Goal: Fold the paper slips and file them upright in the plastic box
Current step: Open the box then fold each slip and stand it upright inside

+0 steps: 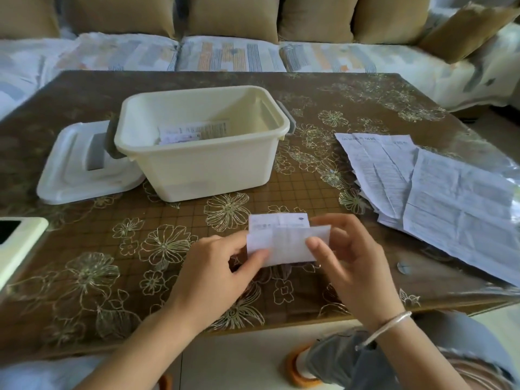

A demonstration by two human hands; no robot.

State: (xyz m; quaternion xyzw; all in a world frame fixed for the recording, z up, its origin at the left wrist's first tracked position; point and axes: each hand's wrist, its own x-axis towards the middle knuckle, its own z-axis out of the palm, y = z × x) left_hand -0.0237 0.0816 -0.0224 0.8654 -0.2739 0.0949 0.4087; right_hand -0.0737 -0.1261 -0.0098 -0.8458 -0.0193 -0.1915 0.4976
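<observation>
Currently both hands hold one slip (284,246) just above the table (197,80), lower centre of the frame. Left hand (216,271): thumb and fingers pinch the slip's left edge. Right hand (349,266): thumb pressed on the front face near the right edge, fingers curled behind it. The slip is partly folded; a front flap overlaps a taller back layer, the two not squared up, so I judge the fold unfinished. Its long axis runs left to right across the frame, flat face toward the camera. The box (208,170) stands open in the upper left-centre, well apart from the hands, up and to the left of them; its long side also runs roughly left to right. The left hand is the nearer to it. Filed slips (194,130) are already inside, near the left part of the interior; whether they stand truly upright or lean I cannot tell. The lid (70,170) lies flat just beside the box's left end, partly tucked under it. Unfolded sheets (439,198) lie fanned at the right edge, nearer the right hand. Judgement: once the crease is set, the slip travels up-left and can go in on edge without turning, since its axis already matches the box.
</observation>
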